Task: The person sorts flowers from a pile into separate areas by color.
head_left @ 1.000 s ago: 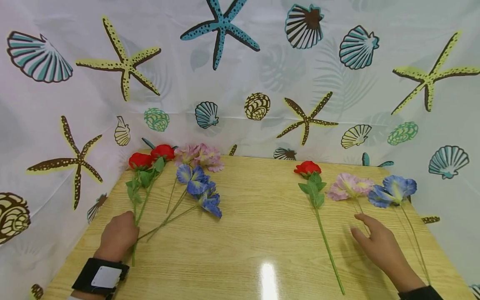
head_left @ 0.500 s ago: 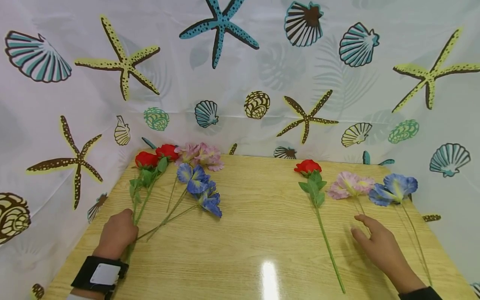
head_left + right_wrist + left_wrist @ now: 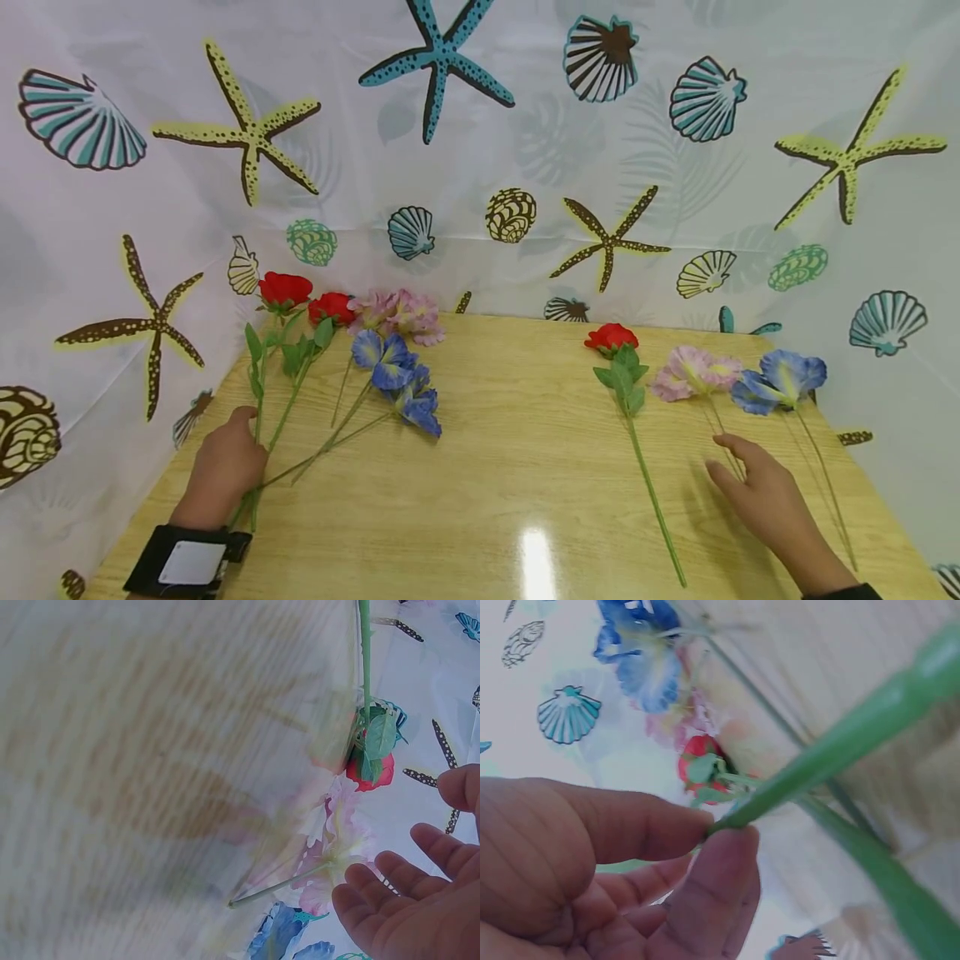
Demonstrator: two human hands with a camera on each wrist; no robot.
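My left hand (image 3: pixel 224 457) pinches the green stem (image 3: pixel 795 780) of a red rose (image 3: pixel 286 288) between thumb and fingers at the table's left side. A second red rose (image 3: pixel 331 308) lies just right of it, its stem passing beside the hand. My right hand (image 3: pixel 765 489) hangs over the right side of the table, fingers loosely bent and holding nothing. It is nearest to the stem of a pink flower (image 3: pixel 696 372). Left of that lies a single red rose (image 3: pixel 612 337) with a long stem; to the right lies a blue flower (image 3: pixel 782 382).
Pink flowers (image 3: pixel 397 315) and blue flowers (image 3: pixel 397 379) lie beside the left roses, their thin stems crossing toward my left hand. The wooden table (image 3: pixel 495 433) is bounded behind and at the sides by a white cloth (image 3: pixel 480 158) printed with starfish and shells.
The left hand has shifted slightly left and toward me. The rose it pinches has swung up and left, away from the second rose. The right hand stays nearly still.
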